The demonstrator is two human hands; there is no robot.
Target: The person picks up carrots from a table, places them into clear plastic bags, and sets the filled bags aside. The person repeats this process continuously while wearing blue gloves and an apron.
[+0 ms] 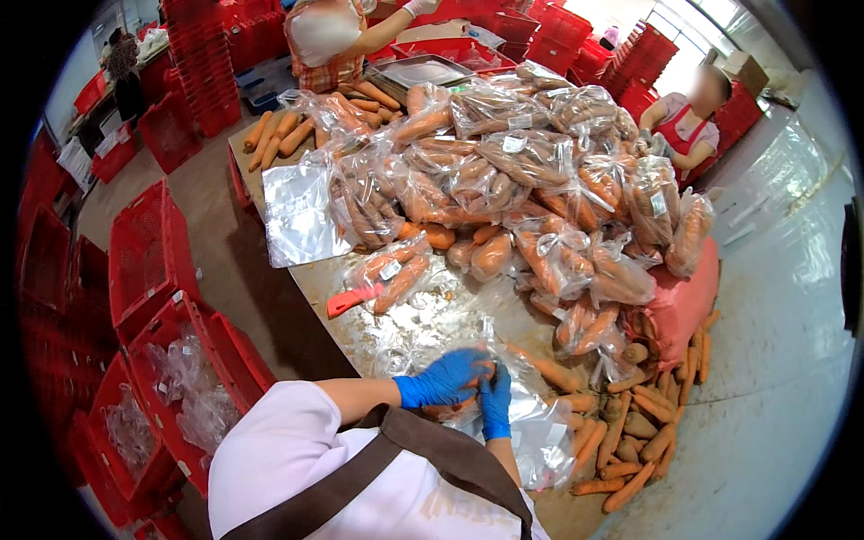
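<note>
My left hand (444, 378), in a blue glove, is closed around a carrot (480, 372) just above the near table edge. My right hand (496, 399), also blue-gloved, meets it from the right with its fingers on the same carrot. Clear plastic film lies around and under both hands, and more carrot shows beneath the left palm. Flat clear bags (540, 439) lie to the right of my right hand. Farther up the table are a bag of carrots (398, 270) with a white label and a red-handled tool (347, 300), partly under that bag.
Bagged carrots (520, 162) are heaped across the far table. Loose carrots (628, 432) lie at right beside a pink sack (685, 304). A stack of flat bags (304, 212) sits at the left edge. Red crates (152, 250) stand left. Two people work across the table; another stands far left.
</note>
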